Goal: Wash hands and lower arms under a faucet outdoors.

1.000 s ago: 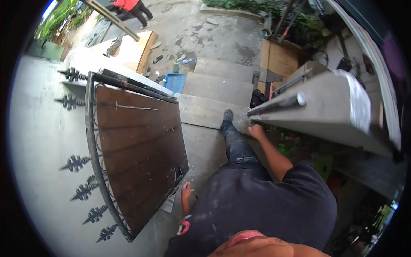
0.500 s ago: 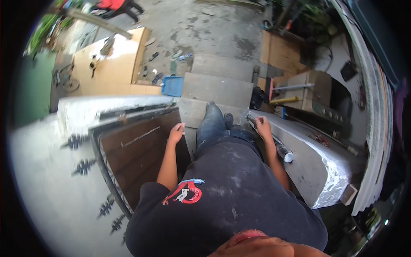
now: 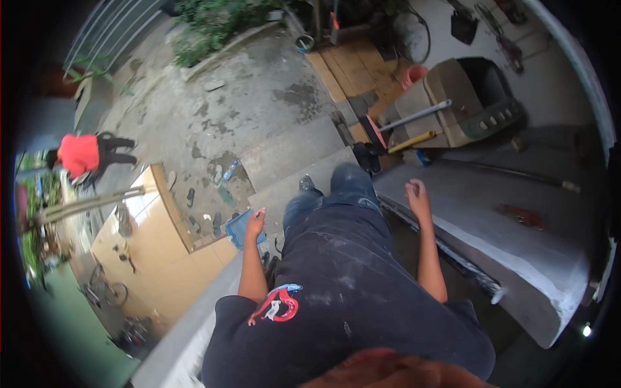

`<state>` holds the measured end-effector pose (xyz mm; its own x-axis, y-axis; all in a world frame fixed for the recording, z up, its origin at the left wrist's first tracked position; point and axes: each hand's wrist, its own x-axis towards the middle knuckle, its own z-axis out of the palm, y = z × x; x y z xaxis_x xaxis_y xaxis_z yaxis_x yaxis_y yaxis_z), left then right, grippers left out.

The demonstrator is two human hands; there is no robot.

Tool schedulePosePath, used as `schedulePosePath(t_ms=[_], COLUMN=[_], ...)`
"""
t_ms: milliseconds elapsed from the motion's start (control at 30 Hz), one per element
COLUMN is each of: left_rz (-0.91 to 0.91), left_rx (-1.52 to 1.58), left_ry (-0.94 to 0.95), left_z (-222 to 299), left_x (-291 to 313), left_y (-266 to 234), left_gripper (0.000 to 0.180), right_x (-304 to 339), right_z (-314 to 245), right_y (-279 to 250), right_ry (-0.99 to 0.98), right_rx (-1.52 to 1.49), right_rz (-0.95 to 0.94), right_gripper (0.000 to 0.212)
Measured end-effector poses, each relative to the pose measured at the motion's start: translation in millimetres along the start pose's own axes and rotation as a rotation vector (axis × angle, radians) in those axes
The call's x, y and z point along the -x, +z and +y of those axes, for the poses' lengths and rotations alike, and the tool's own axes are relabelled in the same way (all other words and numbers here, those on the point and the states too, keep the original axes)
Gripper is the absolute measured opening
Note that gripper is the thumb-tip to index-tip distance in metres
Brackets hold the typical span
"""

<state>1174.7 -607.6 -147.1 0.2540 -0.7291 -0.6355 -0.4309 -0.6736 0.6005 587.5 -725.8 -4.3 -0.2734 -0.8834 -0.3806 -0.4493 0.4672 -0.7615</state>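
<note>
My left hand hangs out from my side with loosely bent fingers and nothing in it. Beyond it on the ground, partly behind the hand, lies a blue plastic basket. My right hand is raised off my other side, its fingers half curled and apart, also holding nothing. A grey ledge with a white edge runs just right of that hand, without visible touch. My legs in jeans are on concrete steps, in mid-stride and slightly blurred.
Sandals and a plastic bottle lie left of the steps, by a tiled platform. To the right stands a worn washing machine with a pink squeegee before it. A person in red is far left.
I have moved forward past the brown gate and down along the steps, and the view has turned right. My right hand has come away from the ledge's edge. The person in red shows more fully.
</note>
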Motion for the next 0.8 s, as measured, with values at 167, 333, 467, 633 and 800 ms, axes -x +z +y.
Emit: schedulePosePath(t_ms=[167, 333, 467, 633, 800], left_rz=[0.048, 0.014, 0.007, 0.09, -0.02], left_rx=[0.002, 0.134, 0.03, 0.233, 0.387], left_ry=[0.137, -0.036, 0.008, -0.095, -0.184], left_z=[65.5, 141.3, 166.7, 207.8, 305.1], left_x=[-92.8, -132.3, -209.2, -315.5, -436.6], left_y=[-29.0, -71.6, -83.1, -62.6, -31.1], left_gripper=[0.039, 0.043, 0.042, 0.043, 0.049], right_x=[-61.7, -105.5, -184.3, -309.5, -423.4], right_z=[-53.2, -60.0, -5.5, -30.3, -113.6], right_y=[71.8, 107.7, 132.4, 160.5, 155.2], right_ry=[-0.117, 0.047, 0.119, 0.414, 0.503], right_rx=[0.215, 0.218, 0.189, -0.163, -0.714], right_rz=[0.022, -0.046, -0.101, -0.211, -0.201], right_gripper=[0.041, 0.041, 0.038, 0.037, 0.04])
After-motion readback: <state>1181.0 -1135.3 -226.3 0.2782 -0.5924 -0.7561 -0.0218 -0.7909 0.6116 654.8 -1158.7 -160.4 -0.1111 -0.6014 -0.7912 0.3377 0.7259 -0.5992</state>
